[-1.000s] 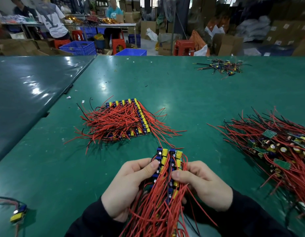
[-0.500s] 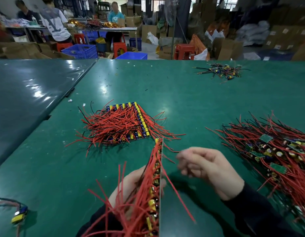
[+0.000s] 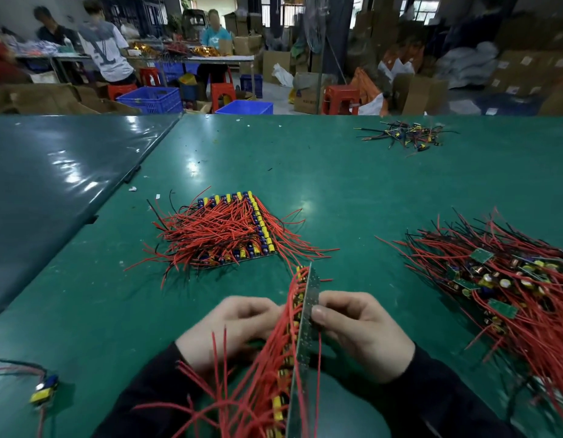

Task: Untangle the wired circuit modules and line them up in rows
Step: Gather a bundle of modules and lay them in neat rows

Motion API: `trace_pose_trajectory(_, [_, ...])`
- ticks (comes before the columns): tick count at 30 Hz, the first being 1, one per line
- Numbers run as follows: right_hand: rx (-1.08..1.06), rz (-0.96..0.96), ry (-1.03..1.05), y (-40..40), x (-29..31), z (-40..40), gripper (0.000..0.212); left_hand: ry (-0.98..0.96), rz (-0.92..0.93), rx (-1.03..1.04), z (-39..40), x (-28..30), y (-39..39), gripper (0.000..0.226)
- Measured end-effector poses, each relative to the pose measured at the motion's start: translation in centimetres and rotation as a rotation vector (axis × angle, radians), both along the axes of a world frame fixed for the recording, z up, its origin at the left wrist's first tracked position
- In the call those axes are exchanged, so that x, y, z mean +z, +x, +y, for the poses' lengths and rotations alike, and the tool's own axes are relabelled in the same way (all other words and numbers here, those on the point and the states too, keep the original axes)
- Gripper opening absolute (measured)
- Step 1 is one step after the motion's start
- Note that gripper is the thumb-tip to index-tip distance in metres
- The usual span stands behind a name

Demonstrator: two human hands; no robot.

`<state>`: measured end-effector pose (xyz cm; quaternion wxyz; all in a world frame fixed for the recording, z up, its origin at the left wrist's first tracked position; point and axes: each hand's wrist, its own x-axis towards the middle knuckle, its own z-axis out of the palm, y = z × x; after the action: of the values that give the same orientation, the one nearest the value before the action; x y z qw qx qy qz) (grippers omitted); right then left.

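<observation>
Both hands hold one row of circuit modules [image 3: 308,314] standing up on its edge just above the green table [image 3: 337,191]: the right hand [image 3: 362,330] pinches the flat board side with thumb and curled fingers, and the left hand [image 3: 239,327] curls round the side where the red wires [image 3: 261,368] stick out. I think the row should be tipped flat slowly, with the wires combed one way, so none snag. The neat stack of rows [image 3: 233,232] lies just ahead, and the tangled pile [image 3: 507,279] waits well off to the right.
</observation>
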<state>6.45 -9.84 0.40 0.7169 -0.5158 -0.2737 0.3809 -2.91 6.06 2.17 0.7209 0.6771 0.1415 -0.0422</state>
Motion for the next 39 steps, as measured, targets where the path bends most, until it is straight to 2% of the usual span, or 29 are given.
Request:
trace_pose_trajectory(1, [-0.011,0.039,-0.013,0.0,0.1,-0.1,0.074,0.008,-0.021,0.041,0.8,0.1,0.0,0.036])
trace_pose_trajectory(3, [-0.040,0.081,-0.063,-0.1,0.5,-0.2,0.052,0.015,-0.082,0.139,2.6,0.8,-0.2,0.038])
trace_pose_trajectory(5, [-0.020,0.048,-0.134,-0.2,1.1,-0.2,0.034,0.063,-0.100,0.012,3.1,1.9,-0.4,0.041])
trace_pose_trajectory(7, [-0.013,-0.016,-0.214,-0.3,2.3,-0.2,0.028,0.214,-0.109,-0.132,3.0,3.5,-0.7,0.039])
trace_pose_trajectory(10, [-0.022,-0.045,-0.258,0.0,4.9,-1.1,0.023,0.466,-0.183,-0.160,4.1,6.3,-0.4,0.033])
trace_pose_trajectory(12, [0.009,-0.089,-0.290,0.5,7.0,-1.8,0.014,0.419,-0.171,-0.210,4.3,7.6,-0.1,0.036])
trace_pose_trajectory(15, [0.062,-0.204,-0.435,1.6,8.7,-2.3,0.018,0.074,-0.038,-0.199,2.3,7.4,0.7,0.031])
trace_pose_trajectory(19, [0.119,-0.252,-0.660,2.1,8.6,-1.6,0.016,-0.049,0.103,-0.070,0.0,5.4,1.7,0.042])
trace_pose_trajectory(20, [0.130,-0.261,-0.683,2.1,8.5,-1.4,0.015,-0.050,0.125,-0.080,-0.2,5.2,1.7,0.038])
trace_pose_trajectory(23, [0.142,-0.298,-0.745,1.9,8.1,-1.1,0.020,0.011,0.134,-0.085,-0.9,4.7,1.5,0.004])
trace_pose_trajectory(26, [0.144,-0.297,-0.786,1.8,8.2,-0.7,0.023,-0.028,0.147,-0.082,-1.3,4.6,1.4,0.040])
trace_pose_trajectory(28, [0.143,-0.288,-0.795,1.7,8.5,-0.5,0.023,-0.011,0.145,-0.101,-1.4,4.8,1.2,0.048])
trace_pose_trajectory(32, [0.177,-0.301,-0.810,1.4,8.6,-0.1,0.013,0.036,0.140,-0.086,-1.0,4.9,0.8,0.044])
trace_pose_trajectory(39, [0.191,-0.331,-0.831,1.2,8.9,0.6,0.013,0.126,0.155,-0.065,-0.6,5.1,0.2,0.034])
